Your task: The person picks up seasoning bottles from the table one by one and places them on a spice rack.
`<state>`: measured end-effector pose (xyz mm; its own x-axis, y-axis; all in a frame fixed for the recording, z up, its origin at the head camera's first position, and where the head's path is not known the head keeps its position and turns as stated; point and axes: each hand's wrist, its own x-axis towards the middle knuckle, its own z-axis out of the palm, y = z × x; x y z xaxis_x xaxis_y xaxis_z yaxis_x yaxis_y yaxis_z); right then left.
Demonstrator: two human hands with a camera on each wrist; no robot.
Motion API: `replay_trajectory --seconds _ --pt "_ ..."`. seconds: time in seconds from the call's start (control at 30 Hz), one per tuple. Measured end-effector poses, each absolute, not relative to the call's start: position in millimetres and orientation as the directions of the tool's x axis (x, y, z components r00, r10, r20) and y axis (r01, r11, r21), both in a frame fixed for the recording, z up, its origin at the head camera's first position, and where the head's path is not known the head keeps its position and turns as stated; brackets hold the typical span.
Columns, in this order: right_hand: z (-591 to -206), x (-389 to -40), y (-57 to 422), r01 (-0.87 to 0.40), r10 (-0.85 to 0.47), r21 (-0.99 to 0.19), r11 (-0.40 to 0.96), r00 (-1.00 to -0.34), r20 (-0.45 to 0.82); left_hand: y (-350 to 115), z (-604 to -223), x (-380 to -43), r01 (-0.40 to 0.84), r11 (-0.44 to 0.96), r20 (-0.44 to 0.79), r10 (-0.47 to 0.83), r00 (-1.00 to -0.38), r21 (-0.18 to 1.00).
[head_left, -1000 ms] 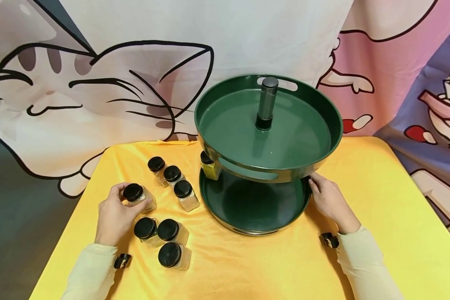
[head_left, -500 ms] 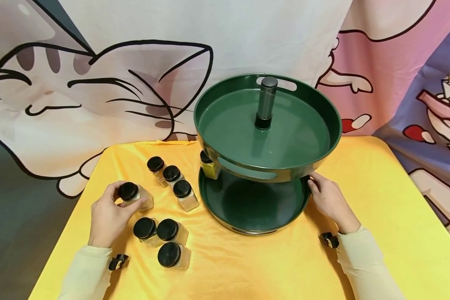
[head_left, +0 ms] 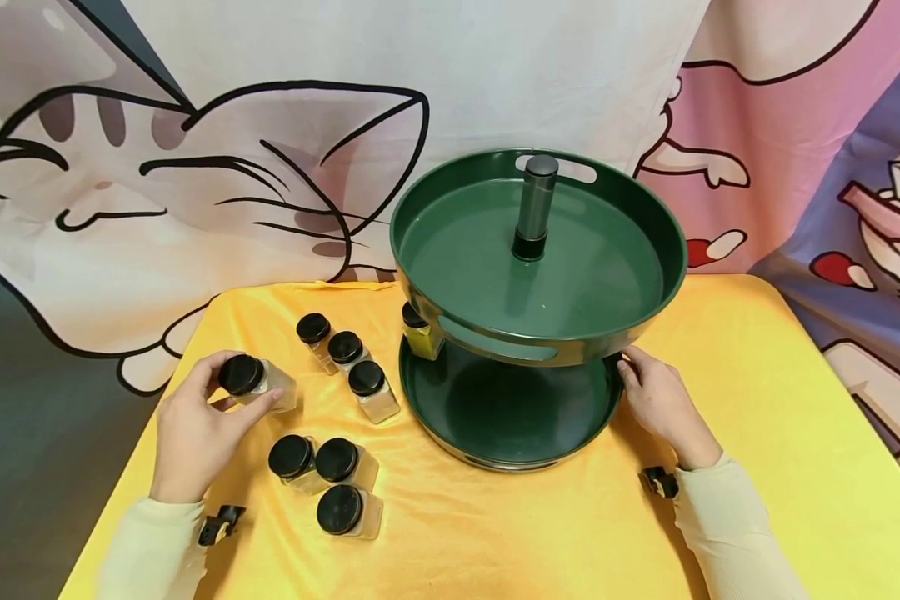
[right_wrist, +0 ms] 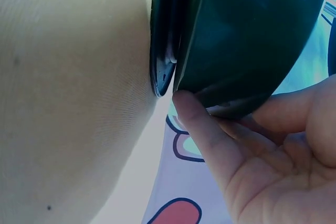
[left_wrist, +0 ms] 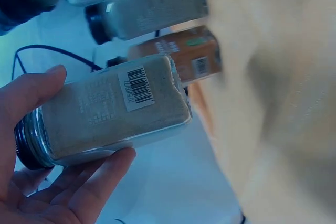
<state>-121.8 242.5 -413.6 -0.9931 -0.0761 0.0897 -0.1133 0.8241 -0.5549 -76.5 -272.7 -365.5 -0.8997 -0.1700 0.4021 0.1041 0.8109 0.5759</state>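
Note:
My left hand (head_left: 191, 442) grips a square glass spice jar (head_left: 276, 390) with a black lid, thumb on one side and fingers on the other. In the left wrist view that jar (left_wrist: 105, 119) shows pale powder and a barcode label, and lies tilted over on its side. At the right, my right hand (head_left: 666, 408) pinches the edge of the lower tray (head_left: 510, 421) of a green two-tier turntable. The right wrist view shows thumb and fingers at that tray's wall (right_wrist: 252, 35). A yellow-filled jar (head_left: 422, 342) stands at the lower tray's left, partly hidden by the upper tray (head_left: 457, 275).
Three black-lidded jars (head_left: 376, 398) stand in a row left of the turntable. Three more jars (head_left: 351, 512) cluster nearer the front. A dark post (head_left: 534, 208) rises from the upper tray. Yellow cloth (head_left: 495, 542) covers the table; a printed curtain (head_left: 270, 50) hangs behind.
My left hand has moved to the left with the spice jar, away from the other jars. The right hand and the turntable have stayed in place.

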Motion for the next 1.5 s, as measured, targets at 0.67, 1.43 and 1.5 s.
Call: replay_trajectory --seconds 0.67,1.43,1.5 --pt "-414.4 -122.5 243.9 -0.133 -0.091 -0.553 0.823 -0.991 0.103 -241.8 -319.0 -81.3 0.282 0.773 0.480 -0.032 -0.876 0.567" --pt "-414.2 -122.8 243.6 -0.140 -0.096 -0.552 0.822 -0.990 0.108 -181.9 -295.2 -108.6 0.402 0.745 0.316 0.266 -0.911 0.533" --pt "-414.2 -122.6 244.0 -0.138 -0.096 -0.552 0.822 -0.990 0.105 -175.9 -293.3 -111.4 0.413 0.747 0.295 0.296 -0.908 0.521"
